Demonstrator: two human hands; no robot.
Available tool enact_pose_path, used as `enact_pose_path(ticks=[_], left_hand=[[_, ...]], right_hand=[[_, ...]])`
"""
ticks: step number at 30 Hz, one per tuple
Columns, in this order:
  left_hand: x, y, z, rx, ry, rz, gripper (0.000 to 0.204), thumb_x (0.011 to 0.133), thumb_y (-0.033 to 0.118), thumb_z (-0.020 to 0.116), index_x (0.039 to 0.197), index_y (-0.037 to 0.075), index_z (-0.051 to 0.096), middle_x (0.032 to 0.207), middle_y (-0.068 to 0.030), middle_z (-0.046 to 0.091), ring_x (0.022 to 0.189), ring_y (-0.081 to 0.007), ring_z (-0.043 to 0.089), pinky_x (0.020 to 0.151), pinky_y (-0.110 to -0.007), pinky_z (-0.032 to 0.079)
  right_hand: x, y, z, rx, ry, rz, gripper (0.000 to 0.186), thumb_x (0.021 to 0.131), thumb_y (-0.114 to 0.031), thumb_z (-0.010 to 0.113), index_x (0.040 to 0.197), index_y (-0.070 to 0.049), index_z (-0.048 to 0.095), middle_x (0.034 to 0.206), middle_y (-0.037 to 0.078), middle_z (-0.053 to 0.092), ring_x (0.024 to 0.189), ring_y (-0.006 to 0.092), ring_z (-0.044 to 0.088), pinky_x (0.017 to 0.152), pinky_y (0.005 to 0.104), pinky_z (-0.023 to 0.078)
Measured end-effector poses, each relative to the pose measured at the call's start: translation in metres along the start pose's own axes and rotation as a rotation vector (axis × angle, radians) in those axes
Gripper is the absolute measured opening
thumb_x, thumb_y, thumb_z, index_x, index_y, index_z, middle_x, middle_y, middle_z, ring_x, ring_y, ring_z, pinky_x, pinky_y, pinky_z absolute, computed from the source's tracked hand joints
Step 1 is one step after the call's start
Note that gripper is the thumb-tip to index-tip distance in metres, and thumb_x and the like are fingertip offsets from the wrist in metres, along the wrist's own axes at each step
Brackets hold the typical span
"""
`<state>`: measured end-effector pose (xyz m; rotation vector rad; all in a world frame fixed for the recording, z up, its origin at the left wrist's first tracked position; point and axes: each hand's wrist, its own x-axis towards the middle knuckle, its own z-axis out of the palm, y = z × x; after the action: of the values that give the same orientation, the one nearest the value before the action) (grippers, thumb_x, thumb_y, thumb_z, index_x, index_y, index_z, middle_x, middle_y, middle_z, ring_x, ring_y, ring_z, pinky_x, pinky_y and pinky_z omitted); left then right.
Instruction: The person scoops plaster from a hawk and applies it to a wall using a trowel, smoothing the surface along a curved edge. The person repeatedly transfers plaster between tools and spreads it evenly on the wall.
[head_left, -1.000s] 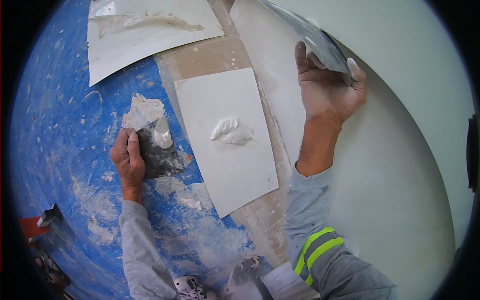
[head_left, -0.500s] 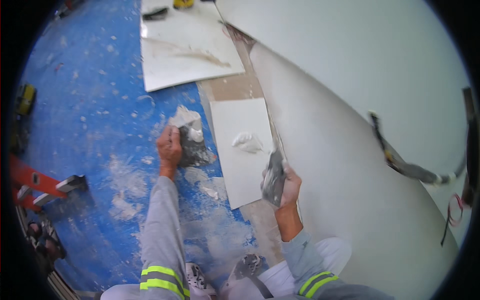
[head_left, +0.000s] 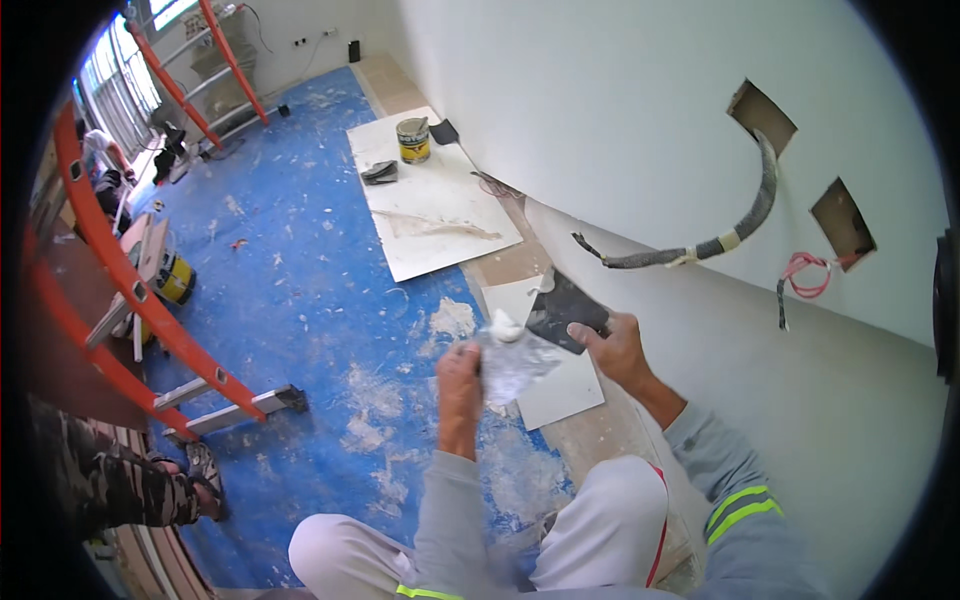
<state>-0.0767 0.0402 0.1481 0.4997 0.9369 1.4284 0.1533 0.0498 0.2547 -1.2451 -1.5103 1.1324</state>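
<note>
In front of my knees, my left hand (head_left: 460,392) grips a flat putty spreader (head_left: 515,370), smeared pale and blurred by motion. A lump of white putty (head_left: 505,328) sits on its upper edge. My right hand (head_left: 622,352) is closed on a dark, broad putty spreader (head_left: 566,312), thumb on its near face. The two blades meet or overlap beside the lump; whether they touch, I cannot tell. Below them a small white board (head_left: 565,392) lies along the foot of the wall, partly hidden by the hands and tools.
A larger white board (head_left: 408,250) farther off carries a can (head_left: 413,142) and a dark spreader (head_left: 380,173). An orange ladder (head_left: 225,385) stands left, near a person's camouflage trouser leg (head_left: 150,490). A thick cable (head_left: 690,254) hangs from a wall opening (head_left: 762,108) at right.
The view has tilted up, showing more room, ladders and wall. Both hands, formerly apart, have come together with their spreaders. The putty mound seen on the small board is no longer visible there.
</note>
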Motion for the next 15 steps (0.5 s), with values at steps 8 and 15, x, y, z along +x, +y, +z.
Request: enact_pose_path(ticks=[8, 15], left_hand=[[-0.077, -0.016, 0.043, -0.071, -0.009, 0.136, 0.017, 0.101, 0.012, 0.056, 0.109, -0.001, 0.060, 0.099, -0.0048, 0.065, 0.088, -0.0125, 0.060, 0.080, -0.027, 0.050], [-0.106, -0.015, 0.035, 0.047, -0.094, 0.105, 0.017, 0.100, 0.013, 0.057, 0.111, 0.000, 0.061, 0.102, -0.0060, 0.066, 0.090, -0.0134, 0.061, 0.082, -0.028, 0.051]], right_hand=[[-0.071, 0.029, -0.003, -0.566, -0.137, -0.571, 0.078, 0.068, 0.016, 0.064, 0.141, -0.008, 0.053, 0.116, 0.016, 0.058, 0.108, 0.0366, 0.059, 0.094, 0.0394, 0.051], [-0.129, 0.089, -0.015, -0.854, -0.349, -0.278, 0.060, 0.073, 0.008, 0.062, 0.132, -0.007, 0.059, 0.115, 0.020, 0.056, 0.108, 0.0381, 0.058, 0.088, 0.0428, 0.053]])
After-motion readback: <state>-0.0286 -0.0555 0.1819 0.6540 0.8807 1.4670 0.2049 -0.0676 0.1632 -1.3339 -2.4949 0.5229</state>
